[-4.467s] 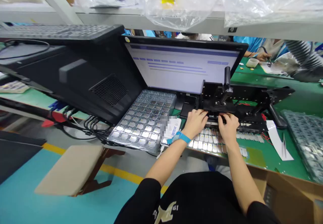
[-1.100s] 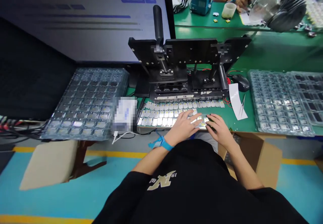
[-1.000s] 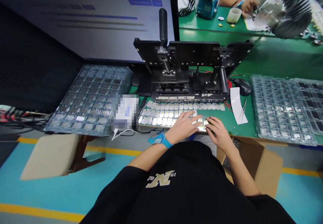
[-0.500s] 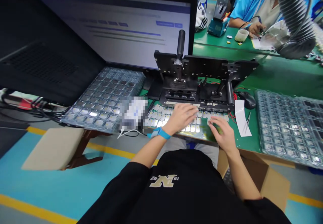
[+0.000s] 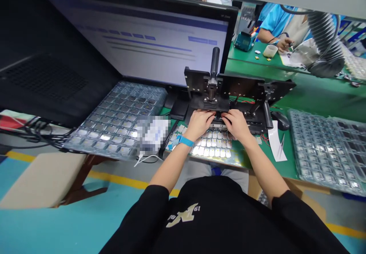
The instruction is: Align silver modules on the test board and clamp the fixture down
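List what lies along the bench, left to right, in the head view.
clear blister tray → blurred white item → left hand → right hand → white paper strip → second clear blister tray

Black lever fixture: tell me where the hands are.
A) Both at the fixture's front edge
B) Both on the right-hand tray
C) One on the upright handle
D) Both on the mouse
A: the left hand and right hand sit side by side at the front of the black lever fixture.
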